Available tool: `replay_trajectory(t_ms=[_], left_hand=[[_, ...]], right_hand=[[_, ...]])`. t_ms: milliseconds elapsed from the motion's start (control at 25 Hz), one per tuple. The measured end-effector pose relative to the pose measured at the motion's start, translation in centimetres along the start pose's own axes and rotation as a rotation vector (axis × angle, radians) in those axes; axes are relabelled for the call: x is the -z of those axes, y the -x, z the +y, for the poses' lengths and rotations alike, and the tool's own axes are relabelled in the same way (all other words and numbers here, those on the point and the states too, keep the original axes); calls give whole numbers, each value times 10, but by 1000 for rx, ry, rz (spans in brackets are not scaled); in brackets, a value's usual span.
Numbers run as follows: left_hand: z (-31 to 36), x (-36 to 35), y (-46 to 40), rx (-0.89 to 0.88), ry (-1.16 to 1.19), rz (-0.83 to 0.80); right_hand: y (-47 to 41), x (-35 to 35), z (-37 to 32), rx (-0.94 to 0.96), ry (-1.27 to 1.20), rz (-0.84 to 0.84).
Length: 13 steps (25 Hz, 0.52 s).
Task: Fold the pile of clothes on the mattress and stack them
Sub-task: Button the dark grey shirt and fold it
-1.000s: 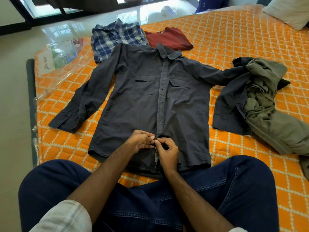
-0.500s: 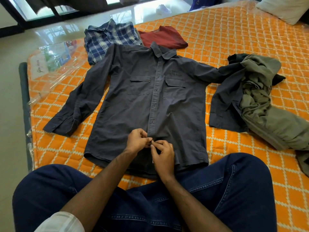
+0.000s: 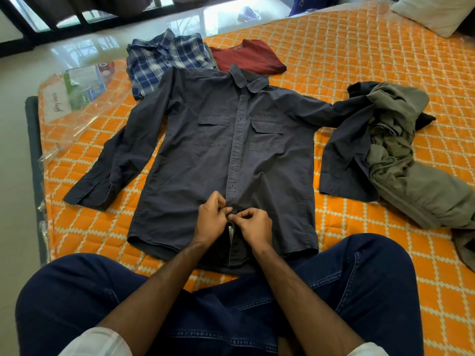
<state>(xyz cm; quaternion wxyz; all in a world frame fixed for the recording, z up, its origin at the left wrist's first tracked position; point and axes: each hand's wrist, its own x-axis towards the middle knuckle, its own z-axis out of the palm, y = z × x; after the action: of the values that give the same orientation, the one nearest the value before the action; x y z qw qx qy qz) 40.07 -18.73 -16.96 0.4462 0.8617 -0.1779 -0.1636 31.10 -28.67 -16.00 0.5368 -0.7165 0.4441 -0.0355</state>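
A dark grey long-sleeved shirt (image 3: 210,160) lies spread face up on the orange quilted mattress (image 3: 359,47), both sleeves out to the sides. My left hand (image 3: 212,220) and my right hand (image 3: 253,224) meet at the button placket near the hem, and each pinches an edge of the shirt front there. Below my hands the placket is parted and shows a white label. Behind the collar lie a folded blue plaid shirt (image 3: 164,57) and a folded dark red garment (image 3: 246,57). A crumpled olive garment (image 3: 401,150) lies on the right, over the shirt's right sleeve.
My knees in blue jeans (image 3: 231,312) fill the foreground at the mattress's near edge. Clear plastic wrap with a printed label (image 3: 77,91) covers the mattress's left corner. The tiled floor (image 3: 15,176) is to the left. A white pillow (image 3: 437,14) sits at the far right.
My hands stay pinched at the lower placket, with small finger movements. The view has shifted slightly, and the shirt lies as before.
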Motion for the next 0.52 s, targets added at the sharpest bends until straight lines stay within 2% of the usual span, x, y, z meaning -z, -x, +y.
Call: replay_trajectory(t_ms=[80, 200, 520], left_hand=[[0, -1, 1, -68, -48, -12], [-2, -1, 2, -81, -30, -24], [-6, -8, 1, 89, 163, -22]], right_hand=[[0, -3, 2, 22, -31, 28], [5, -6, 1, 73, -69, 42], [8, -10, 6, 169, 70, 44]])
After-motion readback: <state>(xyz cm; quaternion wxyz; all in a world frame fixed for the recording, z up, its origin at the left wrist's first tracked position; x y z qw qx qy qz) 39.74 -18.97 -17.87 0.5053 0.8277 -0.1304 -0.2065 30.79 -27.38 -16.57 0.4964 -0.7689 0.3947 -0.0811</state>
